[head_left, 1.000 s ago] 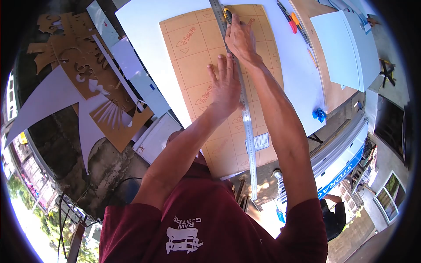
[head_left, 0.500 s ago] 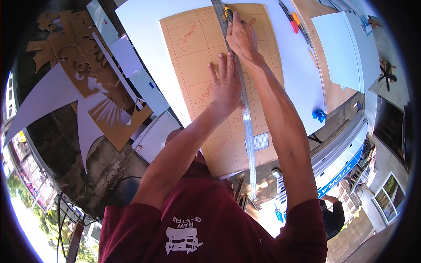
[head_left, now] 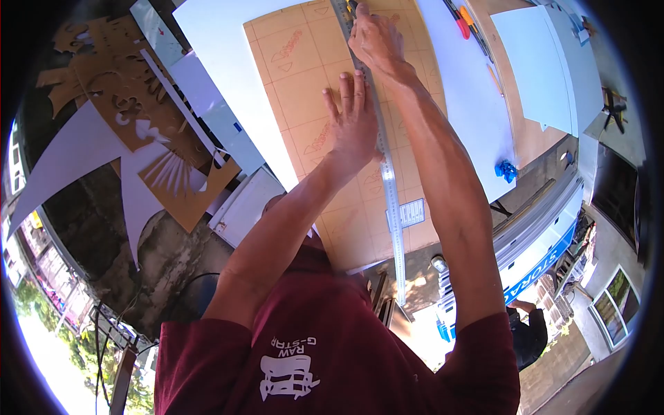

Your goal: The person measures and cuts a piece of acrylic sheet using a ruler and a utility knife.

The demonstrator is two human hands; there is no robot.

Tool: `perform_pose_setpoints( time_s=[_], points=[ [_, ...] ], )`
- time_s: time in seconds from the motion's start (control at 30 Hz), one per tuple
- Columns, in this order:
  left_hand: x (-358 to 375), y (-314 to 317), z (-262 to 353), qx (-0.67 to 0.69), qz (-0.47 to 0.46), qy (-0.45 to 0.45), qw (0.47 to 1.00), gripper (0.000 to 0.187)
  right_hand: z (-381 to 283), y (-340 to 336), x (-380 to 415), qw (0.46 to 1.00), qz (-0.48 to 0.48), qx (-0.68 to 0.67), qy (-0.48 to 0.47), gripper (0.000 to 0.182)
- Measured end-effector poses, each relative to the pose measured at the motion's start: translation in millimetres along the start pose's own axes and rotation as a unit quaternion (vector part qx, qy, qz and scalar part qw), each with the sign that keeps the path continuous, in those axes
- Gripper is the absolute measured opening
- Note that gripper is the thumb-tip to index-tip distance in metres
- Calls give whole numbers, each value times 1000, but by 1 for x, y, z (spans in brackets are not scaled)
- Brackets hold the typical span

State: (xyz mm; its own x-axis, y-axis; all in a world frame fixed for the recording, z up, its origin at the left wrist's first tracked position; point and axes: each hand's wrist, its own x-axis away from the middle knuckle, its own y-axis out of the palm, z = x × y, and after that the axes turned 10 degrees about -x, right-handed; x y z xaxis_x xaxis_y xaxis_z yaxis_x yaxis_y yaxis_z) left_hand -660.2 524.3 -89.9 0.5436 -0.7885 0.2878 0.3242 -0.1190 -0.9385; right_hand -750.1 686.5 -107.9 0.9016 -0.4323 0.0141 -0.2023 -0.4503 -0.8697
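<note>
A brown paper-covered sheet (head_left: 304,83) with red grid lines lies on a white board. A long metal ruler (head_left: 389,181) runs lengthwise over it and past its near edge. My left hand (head_left: 354,124) is spread flat on the sheet and the ruler's left edge, fingers apart. My right hand (head_left: 377,41) is closed around a yellow and black cutter (head_left: 352,8) near the ruler's far end; the cutter's tip is out of sight. A white label (head_left: 411,213) sits beside the ruler.
On the white board (head_left: 470,117) to the right lie a red-handled tool (head_left: 462,25), an orange one (head_left: 467,19) and a blue crumpled item (head_left: 505,171). Cut-out sheets (head_left: 124,111) are at left. Another person (head_left: 527,335) is at lower right.
My right hand and the cutter have moved slightly up along the ruler, toward the top edge of the view. The whole view has shifted a little. My left hand still presses down.
</note>
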Motion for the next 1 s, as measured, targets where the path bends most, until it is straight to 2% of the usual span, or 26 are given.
perform_pose_setpoints(
  time_s=[0.1,0.2,0.3,0.4,0.5,0.8,0.9,1.0],
  points=[
    [1,0,0,7,-5,1,1000,147,0,7,7,993,85,67,-44,49],
    [0,-2,0,15,-4,4,1000,150,-11,-18,7,995,-46,-82,29,52],
    [3,-6,-1,15,-15,10,1000,152,20,22,18,981,121,-92,-120,55],
    [2,-6,-4,12,-17,11,1000,152,24,33,23,980,125,-114,-104,57],
    [2,-6,-2,15,-17,11,1000,153,29,36,23,980,128,-85,-127,55],
    [2,-7,-2,13,-20,13,1000,153,27,30,24,967,134,-139,-166,52],
    [2,-7,-2,15,-17,13,1000,153,14,21,28,987,121,-78,-70,42],
    [2,-6,-2,16,-19,14,1000,153,13,19,27,986,125,-68,-81,43]
  ],
)
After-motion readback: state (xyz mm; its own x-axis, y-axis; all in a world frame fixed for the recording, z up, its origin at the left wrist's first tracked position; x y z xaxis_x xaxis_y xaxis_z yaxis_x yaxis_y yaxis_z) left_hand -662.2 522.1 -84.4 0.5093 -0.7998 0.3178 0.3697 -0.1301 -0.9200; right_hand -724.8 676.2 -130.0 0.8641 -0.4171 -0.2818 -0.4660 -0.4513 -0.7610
